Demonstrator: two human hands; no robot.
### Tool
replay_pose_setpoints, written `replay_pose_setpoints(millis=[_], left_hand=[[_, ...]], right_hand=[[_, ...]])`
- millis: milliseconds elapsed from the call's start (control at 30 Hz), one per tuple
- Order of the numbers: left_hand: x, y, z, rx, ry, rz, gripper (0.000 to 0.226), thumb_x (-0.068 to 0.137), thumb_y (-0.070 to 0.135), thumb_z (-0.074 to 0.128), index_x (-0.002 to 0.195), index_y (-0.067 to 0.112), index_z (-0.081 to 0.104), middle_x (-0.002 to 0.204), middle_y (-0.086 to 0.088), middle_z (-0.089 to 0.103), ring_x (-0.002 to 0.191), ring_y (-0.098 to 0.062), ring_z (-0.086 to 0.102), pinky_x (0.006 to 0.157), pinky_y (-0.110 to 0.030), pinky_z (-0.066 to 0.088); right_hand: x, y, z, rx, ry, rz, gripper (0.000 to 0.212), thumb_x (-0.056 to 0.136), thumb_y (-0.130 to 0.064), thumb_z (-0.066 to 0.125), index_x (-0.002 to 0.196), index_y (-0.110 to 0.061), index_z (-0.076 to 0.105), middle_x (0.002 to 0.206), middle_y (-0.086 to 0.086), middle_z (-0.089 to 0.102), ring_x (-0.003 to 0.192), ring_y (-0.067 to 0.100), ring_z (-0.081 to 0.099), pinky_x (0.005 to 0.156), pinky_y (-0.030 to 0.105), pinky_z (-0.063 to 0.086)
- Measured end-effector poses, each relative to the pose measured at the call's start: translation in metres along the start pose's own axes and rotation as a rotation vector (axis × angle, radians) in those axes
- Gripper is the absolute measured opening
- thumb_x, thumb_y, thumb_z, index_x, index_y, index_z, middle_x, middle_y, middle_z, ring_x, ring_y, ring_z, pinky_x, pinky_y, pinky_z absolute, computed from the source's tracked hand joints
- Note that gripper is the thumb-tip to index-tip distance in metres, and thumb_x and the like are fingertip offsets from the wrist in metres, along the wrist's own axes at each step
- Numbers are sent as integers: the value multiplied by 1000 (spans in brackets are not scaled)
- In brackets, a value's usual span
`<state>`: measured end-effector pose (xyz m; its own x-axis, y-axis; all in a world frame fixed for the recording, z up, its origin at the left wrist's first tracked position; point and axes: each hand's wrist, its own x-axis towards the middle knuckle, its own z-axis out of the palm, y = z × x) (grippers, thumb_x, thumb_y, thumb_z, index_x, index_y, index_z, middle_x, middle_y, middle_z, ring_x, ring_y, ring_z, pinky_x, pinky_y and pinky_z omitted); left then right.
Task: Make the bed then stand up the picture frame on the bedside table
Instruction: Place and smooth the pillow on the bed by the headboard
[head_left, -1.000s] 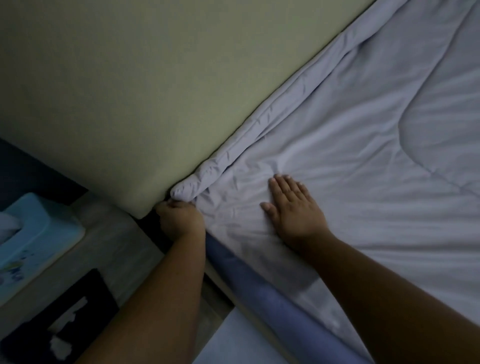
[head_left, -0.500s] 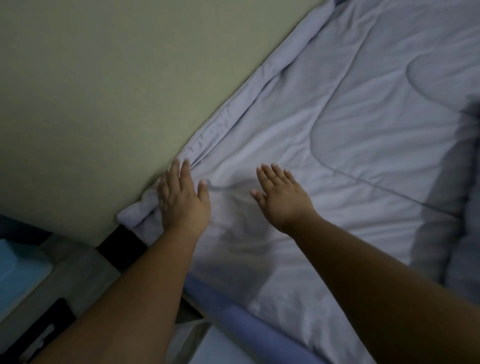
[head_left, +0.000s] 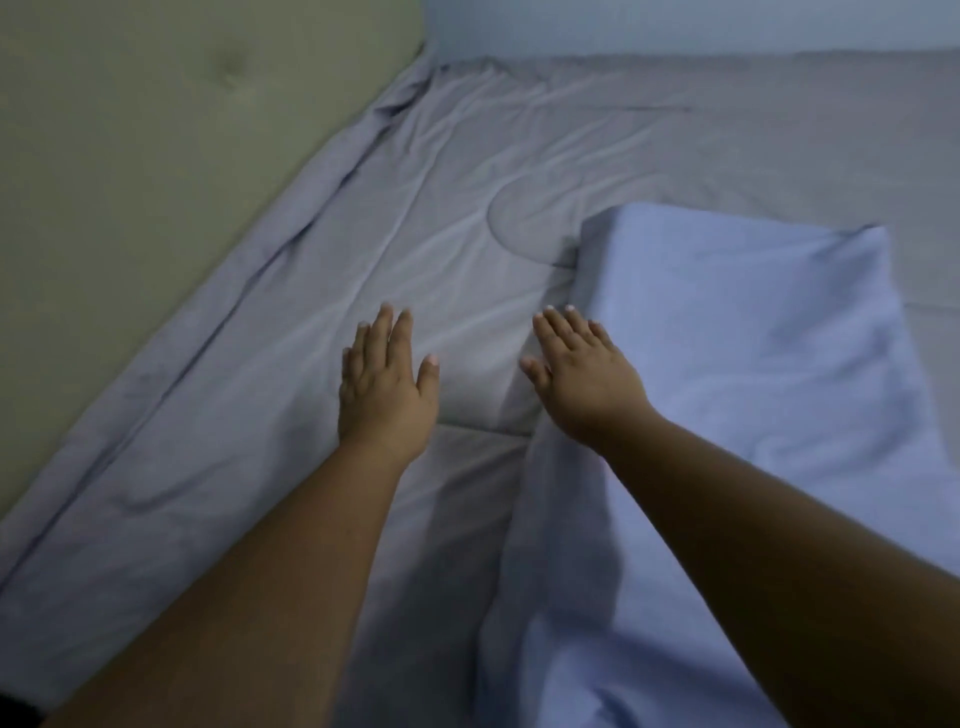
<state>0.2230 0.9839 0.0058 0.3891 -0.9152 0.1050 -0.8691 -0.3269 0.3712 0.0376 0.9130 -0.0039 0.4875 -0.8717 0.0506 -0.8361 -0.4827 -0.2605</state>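
A grey quilted comforter lies spread over the bed, creased, its rolled edge running along the headboard. My left hand is flat and open on the comforter, palm down, fingers apart. My right hand is also open and palm down, at the left edge of a light blue pillow that lies on the comforter to the right. Neither hand holds anything. The bedside table and picture frame are out of view.
A beige padded headboard with a button tuft fills the upper left. A pale wall borders the bed's far side. Light blue fabric continues toward the lower right under my right forearm.
Both hands have slid from the bed's corner by the headboard toward the middle of the bed. My view has swung right, so the bedside table has left view and the blue pillow has come in.
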Motion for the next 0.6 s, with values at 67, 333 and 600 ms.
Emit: replay_pose_setpoints(millis=[67, 333, 600], left_hand=[[7, 49, 18, -14, -17, 70, 57, 99, 37, 32, 151, 24, 13, 162, 5, 1, 149, -20, 0, 122, -38, 4], [23, 181, 99, 7, -184, 223, 55, 99, 38, 30, 150, 29, 12, 161, 3, 4, 147, -23, 8, 119, -40, 14], [31, 184, 132, 1, -249, -279, 74, 95, 56, 26, 137, -5, 32, 142, -28, 41, 127, -43, 45, 105, -46, 36]], right_hand=[[-9, 48, -17, -8, 22, 63, 58, 99, -43, 22, 149, -14, 13, 159, 4, 10, 147, 18, 2, 119, 33, -1], [-58, 220, -46, -51, 133, 449, 51, 100, -27, 26, 148, -10, 17, 158, 8, 14, 146, 26, 8, 119, 41, 5], [-90, 283, -20, 353, 193, 979, 39, 99, -34, 29, 122, -4, 40, 121, 27, 52, 110, 44, 51, 90, 47, 39]])
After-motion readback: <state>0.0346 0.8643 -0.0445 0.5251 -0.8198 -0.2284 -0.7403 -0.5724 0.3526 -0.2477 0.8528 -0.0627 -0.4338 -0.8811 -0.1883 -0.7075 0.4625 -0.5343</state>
